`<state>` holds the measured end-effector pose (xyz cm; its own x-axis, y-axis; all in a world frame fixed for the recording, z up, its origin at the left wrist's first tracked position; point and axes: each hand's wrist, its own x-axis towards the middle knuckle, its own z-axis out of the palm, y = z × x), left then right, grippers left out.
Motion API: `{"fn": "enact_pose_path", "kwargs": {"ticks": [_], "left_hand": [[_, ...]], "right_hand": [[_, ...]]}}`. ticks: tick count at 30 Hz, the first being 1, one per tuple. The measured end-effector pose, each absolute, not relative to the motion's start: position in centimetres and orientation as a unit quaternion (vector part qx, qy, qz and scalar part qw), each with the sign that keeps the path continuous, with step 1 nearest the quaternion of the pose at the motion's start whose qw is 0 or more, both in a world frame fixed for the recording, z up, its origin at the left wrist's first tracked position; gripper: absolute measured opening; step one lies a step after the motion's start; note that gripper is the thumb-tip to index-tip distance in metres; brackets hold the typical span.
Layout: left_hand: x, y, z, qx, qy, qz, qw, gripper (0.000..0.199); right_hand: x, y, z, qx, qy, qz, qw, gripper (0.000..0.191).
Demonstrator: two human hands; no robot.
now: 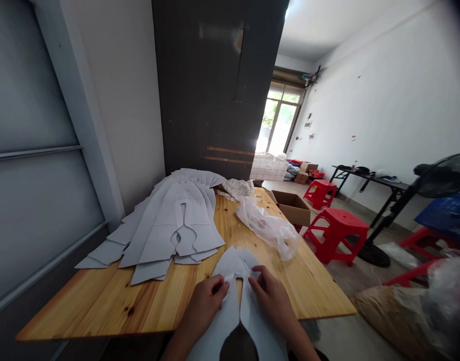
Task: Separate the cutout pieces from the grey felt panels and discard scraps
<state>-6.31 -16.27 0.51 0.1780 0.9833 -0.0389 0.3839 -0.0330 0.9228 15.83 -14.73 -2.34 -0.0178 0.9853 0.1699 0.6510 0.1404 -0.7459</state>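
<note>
At six o'clock, the left hand (206,306) and right hand (272,298) are lying apart on a grey cut-out sheet (222,331), which is overhanging the table edge (94,335) and could slide off if unpinned.

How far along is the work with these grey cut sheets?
Looks done: a pile of grey cut sheets lies on the wooden table. In hand: the left hand and right hand rest on one more sheet at the table's near edge. Left: how many remain cannot be told.
</note>
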Motion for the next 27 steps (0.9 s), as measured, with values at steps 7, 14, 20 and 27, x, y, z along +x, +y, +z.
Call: {"fn": "enact_pose_path", "kwargs": {"ticks": [7,14,20,27], "left_hand": [[-5.9,-17.4,2.8,0.655,0.538,0.308,0.432,0.03],[-5.5,-17.6,1.2,0.582,0.521,0.298,0.549,0.045],[-5.5,-18.0,-0.2,0.552,0.525,0.304,0.572,0.061],[-5.7,-18.4,0.4,0.564,0.531,0.284,0.566,0.058]], "right_hand": [[15.0,-14.5,0.8,-0.534,-0.691,0.295,0.386,0.023],[13.3,-10.2,2.3,-0.421,-0.736,0.422,0.321,0.028],[13.5,-9.0,1.5,-0.411,-0.74,0.439,0.3,0.038],[14.2,-9.7,1.0,-0.386,-0.645,0.539,0.381,0.028]]}}
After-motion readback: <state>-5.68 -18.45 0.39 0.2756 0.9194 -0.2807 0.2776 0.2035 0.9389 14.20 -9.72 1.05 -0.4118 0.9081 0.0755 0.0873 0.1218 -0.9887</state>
